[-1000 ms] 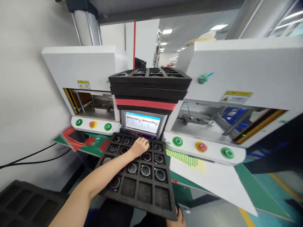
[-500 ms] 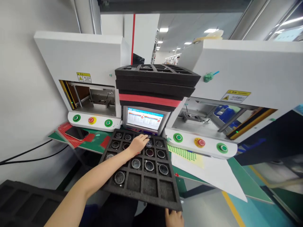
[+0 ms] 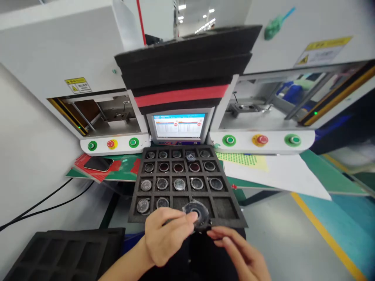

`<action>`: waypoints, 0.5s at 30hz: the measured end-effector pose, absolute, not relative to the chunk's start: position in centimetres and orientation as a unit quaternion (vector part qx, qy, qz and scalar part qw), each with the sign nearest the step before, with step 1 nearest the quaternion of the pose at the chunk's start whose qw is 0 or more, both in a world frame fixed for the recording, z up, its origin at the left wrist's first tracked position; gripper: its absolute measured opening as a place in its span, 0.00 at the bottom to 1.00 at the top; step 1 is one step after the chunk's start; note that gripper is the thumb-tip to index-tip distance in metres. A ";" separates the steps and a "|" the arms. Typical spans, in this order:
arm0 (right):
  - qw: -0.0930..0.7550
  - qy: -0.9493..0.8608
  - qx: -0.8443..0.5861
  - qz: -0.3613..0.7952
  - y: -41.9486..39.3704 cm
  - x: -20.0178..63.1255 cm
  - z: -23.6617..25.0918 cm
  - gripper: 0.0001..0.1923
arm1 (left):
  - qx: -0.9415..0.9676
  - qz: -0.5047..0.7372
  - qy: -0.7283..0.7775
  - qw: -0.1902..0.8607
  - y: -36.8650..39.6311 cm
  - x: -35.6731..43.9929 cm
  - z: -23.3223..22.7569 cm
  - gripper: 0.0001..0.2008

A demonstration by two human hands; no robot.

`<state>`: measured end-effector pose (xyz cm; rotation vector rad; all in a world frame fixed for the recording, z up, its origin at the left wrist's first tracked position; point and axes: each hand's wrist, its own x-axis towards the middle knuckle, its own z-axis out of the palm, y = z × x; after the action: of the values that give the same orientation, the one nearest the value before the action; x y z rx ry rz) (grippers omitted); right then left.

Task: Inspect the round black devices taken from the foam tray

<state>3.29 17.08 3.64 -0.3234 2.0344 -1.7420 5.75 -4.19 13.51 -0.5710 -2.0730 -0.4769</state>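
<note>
L hand (image 3: 164,236) pinches a round black part (image 3: 195,214) just above the foam tray's (image 3: 137,197) near edge; R hand (image 3: 238,251) open beside it, w/ most pockets beyond filled, approx three near ones empty.

Phone (image 3: 98,164) on red pad; screen (image 3: 179,125) under stacked trays (image 3: 187,58)
</note>
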 end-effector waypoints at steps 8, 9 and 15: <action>0.200 0.579 -0.033 -0.789 12.8 3.0 10.0 0.14 | -0.344 -0.157 -0.806 0.455 -3.6 6.8 12.6 0.14; 0.186 0.583 -0.021 -0.790 12.7 3.1 10.0 0.14 | -0.327 -0.167 -0.817 0.444 -3.6 7.0 12.6 0.13; -0.009 0.674 -0.031 -0.738 12.6 3.4 10.3 0.07 | 0.027 -0.683 -0.722 0.111 -2.0 7.1 12.0 0.20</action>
<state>3.38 12.65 10.31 -0.0982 2.1293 -2.3311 7.11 -2.00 12.03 0.0800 -2.1189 -2.0054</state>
